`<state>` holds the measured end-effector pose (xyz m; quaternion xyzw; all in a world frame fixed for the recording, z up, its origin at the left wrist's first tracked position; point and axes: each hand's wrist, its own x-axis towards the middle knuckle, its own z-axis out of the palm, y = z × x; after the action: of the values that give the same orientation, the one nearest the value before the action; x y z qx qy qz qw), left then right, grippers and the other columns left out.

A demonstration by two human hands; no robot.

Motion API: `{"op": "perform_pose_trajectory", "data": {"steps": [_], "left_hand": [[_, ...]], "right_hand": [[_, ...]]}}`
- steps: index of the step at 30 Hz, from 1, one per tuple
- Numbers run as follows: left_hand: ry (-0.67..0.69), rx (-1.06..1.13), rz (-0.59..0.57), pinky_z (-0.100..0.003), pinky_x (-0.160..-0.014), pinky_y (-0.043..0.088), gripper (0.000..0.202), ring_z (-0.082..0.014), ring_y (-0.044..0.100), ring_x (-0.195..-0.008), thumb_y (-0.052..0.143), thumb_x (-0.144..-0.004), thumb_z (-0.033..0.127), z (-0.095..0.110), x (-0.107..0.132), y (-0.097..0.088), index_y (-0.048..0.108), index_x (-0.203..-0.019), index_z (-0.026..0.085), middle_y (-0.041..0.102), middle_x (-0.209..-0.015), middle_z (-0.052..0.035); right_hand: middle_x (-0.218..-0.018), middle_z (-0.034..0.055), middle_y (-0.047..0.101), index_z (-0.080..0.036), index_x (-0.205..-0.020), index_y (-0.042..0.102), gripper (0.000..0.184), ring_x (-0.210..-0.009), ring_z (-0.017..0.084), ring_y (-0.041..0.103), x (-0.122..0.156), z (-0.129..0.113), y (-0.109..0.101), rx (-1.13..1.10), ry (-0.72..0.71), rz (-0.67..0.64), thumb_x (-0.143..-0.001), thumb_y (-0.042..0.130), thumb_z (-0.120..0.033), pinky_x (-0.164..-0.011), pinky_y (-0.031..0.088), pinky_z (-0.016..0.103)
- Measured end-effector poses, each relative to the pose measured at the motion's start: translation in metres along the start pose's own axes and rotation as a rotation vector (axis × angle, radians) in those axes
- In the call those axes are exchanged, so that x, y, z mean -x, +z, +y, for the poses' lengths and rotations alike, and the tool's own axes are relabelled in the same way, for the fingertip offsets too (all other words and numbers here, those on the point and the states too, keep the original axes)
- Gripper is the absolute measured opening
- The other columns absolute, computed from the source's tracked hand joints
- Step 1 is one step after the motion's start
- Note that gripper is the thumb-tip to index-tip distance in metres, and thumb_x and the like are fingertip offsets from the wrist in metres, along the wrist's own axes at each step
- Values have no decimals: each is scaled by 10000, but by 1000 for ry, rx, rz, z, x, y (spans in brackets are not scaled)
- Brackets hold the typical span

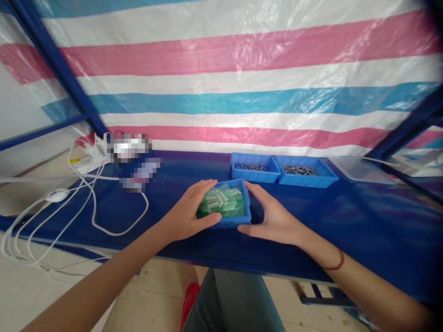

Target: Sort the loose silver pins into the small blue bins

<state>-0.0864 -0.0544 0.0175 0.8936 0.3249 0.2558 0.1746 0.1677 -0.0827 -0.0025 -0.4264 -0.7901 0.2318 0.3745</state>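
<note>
A small blue plastic bin [232, 223] is between my hands near the front of the dark blue table. Inside it lies green-tinted clear plastic bagging with pale, short stick-like pieces [217, 198] showing on top. My left hand [185, 213] grips the bin's left side, its thumb over the front rim and its fingers along the back. At the right end, my right hand [278, 220] spans the bin with fingers at the back corner and thumb at the front corner, leaving a gap before the palm.
Two blue bins stand behind, the left bin [256, 175] and the right bin [308, 179], both holding metal screws or nails. A clear plastic sheet [363, 169] lies farther right. White cables [93, 203] tangle on the left beside blurred items. Striped sheeting [221, 55] hangs at the back.
</note>
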Motion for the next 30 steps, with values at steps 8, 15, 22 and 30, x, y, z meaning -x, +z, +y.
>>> {"op": "perform_pose_trajectory", "data": {"steps": [8,15,22,30], "left_hand": [[-3,539,187,-478,-1126,234,694,-295,295,-1376,477,-914,480,-4,-44,63,164,-1475,217,301,-1490,-151],[-30,564,160,-477,-1086,292,716,-300,403,-1291,511,-894,484,-6,-51,73,186,-1471,211,384,-1407,-167],[31,398,193,-418,-1085,309,520,-254,408,-1263,454,-929,412,-5,-51,71,346,-1406,237,434,-1319,-134],[-19,221,220,-416,-1104,288,534,-262,373,-1288,496,-903,421,0,-48,72,397,-1386,217,373,-1314,-137]], "right_hand": [[-1380,85,386,-317,-1388,390,750,-1284,287,414,8,4,-35,-99,-4,253,-724,737,-359,-992,441,437],[-1283,100,455,-274,-1333,484,682,-1234,298,439,-6,-1,-54,87,-119,251,-700,734,-323,-995,414,471],[-1214,94,493,-255,-1331,497,704,-1144,288,506,-21,-13,-67,255,-173,151,-667,727,-293,-994,414,469],[-1163,128,501,-168,-1292,546,679,-1080,297,542,-26,-25,-80,417,-140,74,-651,719,-310,-937,463,436]]}}
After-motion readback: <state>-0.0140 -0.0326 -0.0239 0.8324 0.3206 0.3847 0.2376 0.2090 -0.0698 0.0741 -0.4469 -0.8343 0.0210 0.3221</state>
